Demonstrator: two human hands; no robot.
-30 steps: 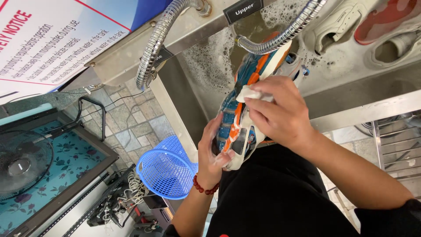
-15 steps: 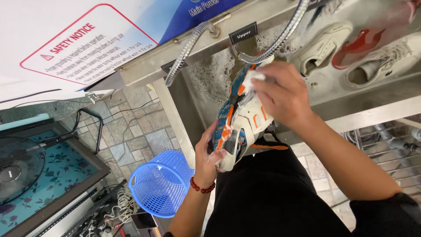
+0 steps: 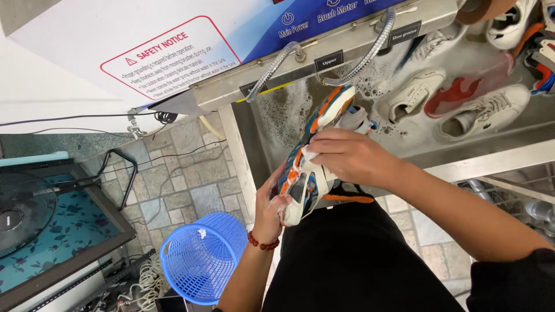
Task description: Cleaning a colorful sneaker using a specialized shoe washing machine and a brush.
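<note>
A blue, orange and white sneaker (image 3: 324, 118) is held sole-up over the edge of a soapy steel sink (image 3: 277, 124). My left hand (image 3: 270, 203), with a red bead bracelet at the wrist, grips the sneaker's heel end from below. My right hand (image 3: 347, 156) presses a small white cloth (image 3: 310, 153) against the middle of the sole. The shoe's toe points up toward a flexible metal hose (image 3: 364, 55) that hangs over the sink.
Several white and red shoes (image 3: 485, 112) lie in sudsy water in the sink. A blue plastic basket (image 3: 202, 257) stands on the tiled floor at the lower left. A fan (image 3: 23, 211) and cables lie farther left. A steel rack (image 3: 514, 190) is at the right.
My right hand has slid with the cloth from the toe down to the middle of the sole. The camera view has drawn back and shows more of the sink.
</note>
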